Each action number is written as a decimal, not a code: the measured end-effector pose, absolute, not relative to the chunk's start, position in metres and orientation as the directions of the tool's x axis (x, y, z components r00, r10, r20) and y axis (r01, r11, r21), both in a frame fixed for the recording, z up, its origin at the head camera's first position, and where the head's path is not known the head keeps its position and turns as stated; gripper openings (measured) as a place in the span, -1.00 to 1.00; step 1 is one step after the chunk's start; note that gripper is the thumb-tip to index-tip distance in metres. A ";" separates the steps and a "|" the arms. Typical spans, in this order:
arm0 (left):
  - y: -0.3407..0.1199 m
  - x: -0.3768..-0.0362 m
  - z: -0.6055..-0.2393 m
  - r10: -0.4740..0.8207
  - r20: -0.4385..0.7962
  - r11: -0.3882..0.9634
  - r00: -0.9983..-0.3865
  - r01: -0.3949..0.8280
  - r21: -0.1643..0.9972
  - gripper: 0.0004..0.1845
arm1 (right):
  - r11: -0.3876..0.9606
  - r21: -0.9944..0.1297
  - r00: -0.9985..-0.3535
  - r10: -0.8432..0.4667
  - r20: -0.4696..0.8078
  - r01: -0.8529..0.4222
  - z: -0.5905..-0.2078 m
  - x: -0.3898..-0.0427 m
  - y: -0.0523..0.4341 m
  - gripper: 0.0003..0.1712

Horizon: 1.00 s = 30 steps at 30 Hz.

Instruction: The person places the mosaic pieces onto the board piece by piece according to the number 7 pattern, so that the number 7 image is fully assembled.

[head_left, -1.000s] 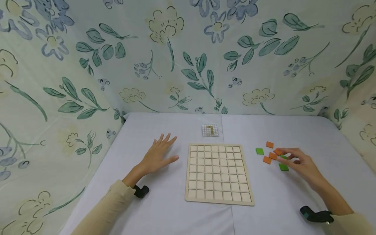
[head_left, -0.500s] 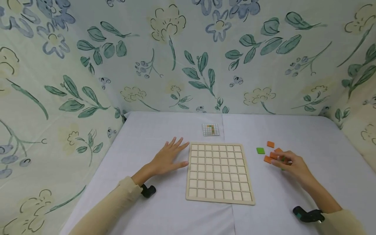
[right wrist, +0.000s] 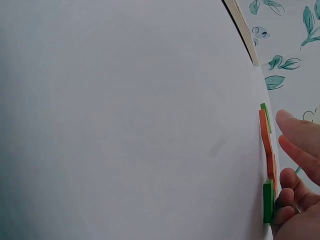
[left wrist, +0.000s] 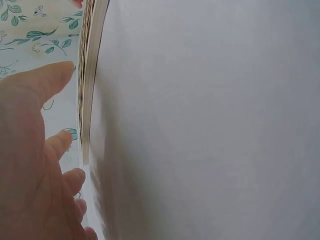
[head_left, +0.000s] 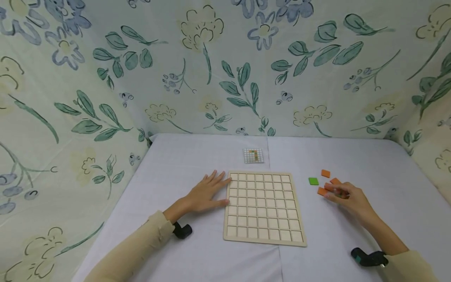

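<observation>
A pale wooden grid board lies on the white-covered table. My left hand is spread flat at its left edge, the thumb and index fingertips overlapping the rim. Right of the board, my right hand reaches over a loose cluster of square tiles with bent fingers. Its thumb and index tips hover right by an orange tile, and the right wrist view has a gap between them. Beside them lie a green tile and another orange tile. A green tile by the lower fingers is hidden from above.
Behind the board lies a small card printed with a grid and a coloured pattern. Floral cloth hangs at the back and sides of the table. Black cameras sit at both wrists.
My left hand has moved right, from bare tablecloth to the board's left edge. The right hand has shifted slightly left over the tiles, covering the green ones nearest it.
</observation>
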<state>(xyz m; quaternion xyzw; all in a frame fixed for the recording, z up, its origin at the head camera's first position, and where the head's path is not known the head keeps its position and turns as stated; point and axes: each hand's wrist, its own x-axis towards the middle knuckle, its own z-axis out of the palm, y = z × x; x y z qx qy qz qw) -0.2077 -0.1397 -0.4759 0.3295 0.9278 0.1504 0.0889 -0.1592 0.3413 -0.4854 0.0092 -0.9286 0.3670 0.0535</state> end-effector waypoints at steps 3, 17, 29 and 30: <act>-0.139 -0.207 -0.478 0.638 -0.074 0.745 -0.767 0.589 0.313 -0.13 | 0.745 -0.663 -0.993 0.015 0.121 -0.069 -0.487 -0.161 0.342 -0.55; -0.141 -0.206 -0.487 0.643 -0.076 0.749 -0.762 0.606 0.266 -0.11 | 0.778 -0.627 -0.993 0.028 0.116 -0.051 -0.492 -0.163 0.340 -0.58; -0.143 -0.204 -0.491 0.670 -0.042 0.727 -0.741 0.645 0.236 -0.12 | 0.789 -0.610 -0.990 0.023 0.142 -0.069 -0.493 -0.163 0.338 -0.65; -0.143 -0.204 -0.492 0.671 -0.035 0.726 -0.740 0.648 0.230 -0.13 | 0.791 -0.608 -0.990 0.023 0.139 -0.067 -0.494 -0.163 0.338 -0.65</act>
